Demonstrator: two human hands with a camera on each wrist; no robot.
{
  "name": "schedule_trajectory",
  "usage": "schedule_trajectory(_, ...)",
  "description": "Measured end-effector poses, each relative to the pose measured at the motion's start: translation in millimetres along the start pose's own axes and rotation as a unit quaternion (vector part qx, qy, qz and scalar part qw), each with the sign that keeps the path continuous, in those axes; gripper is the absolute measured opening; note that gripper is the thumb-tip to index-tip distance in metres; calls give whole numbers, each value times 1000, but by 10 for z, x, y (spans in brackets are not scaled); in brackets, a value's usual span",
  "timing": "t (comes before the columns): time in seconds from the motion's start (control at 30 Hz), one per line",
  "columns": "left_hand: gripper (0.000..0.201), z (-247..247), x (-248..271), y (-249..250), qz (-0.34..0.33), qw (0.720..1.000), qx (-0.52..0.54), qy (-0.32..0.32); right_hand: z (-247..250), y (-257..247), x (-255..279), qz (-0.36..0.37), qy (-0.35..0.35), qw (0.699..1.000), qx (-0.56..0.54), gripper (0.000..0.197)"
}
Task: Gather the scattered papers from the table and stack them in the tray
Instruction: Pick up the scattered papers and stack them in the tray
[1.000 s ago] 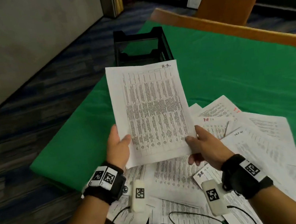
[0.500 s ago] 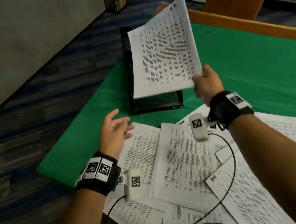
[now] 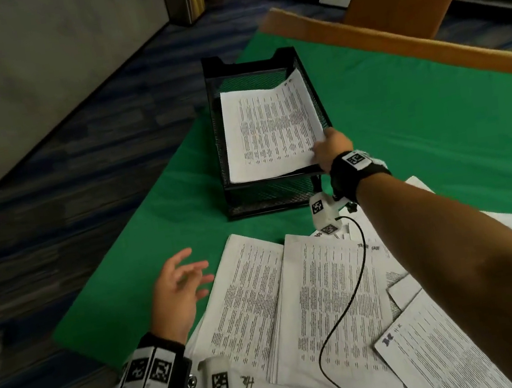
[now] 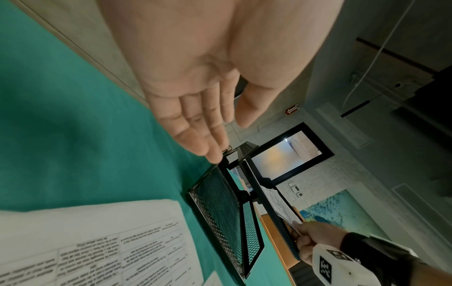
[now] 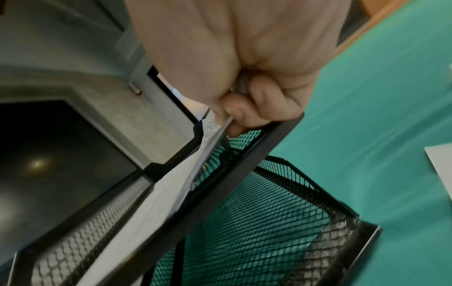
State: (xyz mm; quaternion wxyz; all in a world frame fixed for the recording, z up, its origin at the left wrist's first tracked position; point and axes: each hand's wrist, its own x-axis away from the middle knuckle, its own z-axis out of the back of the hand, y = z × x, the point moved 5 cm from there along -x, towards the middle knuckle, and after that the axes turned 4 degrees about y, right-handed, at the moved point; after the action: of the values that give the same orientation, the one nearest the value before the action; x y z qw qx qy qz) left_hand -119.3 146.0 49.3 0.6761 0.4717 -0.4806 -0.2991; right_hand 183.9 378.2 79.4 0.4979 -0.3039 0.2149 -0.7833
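Observation:
A black mesh tray (image 3: 217, 123) with two tiers stands on the green table cover. A printed sheet (image 3: 268, 132) lies in its upper tier, its far right corner curled up against the wall. My right hand (image 3: 329, 149) pinches the sheet's near right corner at the tray's front rim (image 5: 247, 152); in the right wrist view the thumb and fingers (image 5: 239, 110) clamp the sheet's edge (image 5: 195, 162). My left hand (image 3: 178, 285) hovers open, palm up and fingers spread (image 4: 205, 125), beside the scattered papers (image 3: 330, 299), holding nothing.
Several printed sheets overlap on the near part of the table, under my right forearm (image 3: 457, 263). A wooden table edge (image 3: 390, 37) runs behind the green cloth (image 3: 422, 135). The floor drops off on the left. The tray's lower tier (image 3: 267, 192) holds nothing I can see.
My right hand has carried the sheet from in front of me up over the tray and lowered it into the upper tier. My left hand let go of it and stays open near the pile.

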Motion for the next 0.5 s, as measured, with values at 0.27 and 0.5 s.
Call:
schedule_trajectory(0.27, 36, -106, 6, -113, 24, 995, -76, -56, 144, 88, 481, 53, 64, 988, 129, 67)
schedule_trajectory(0.5, 33, -523, 21, -491, 41, 961, -221, -160, 9, 1253, 1267, -3, -106, 971, 214, 52)
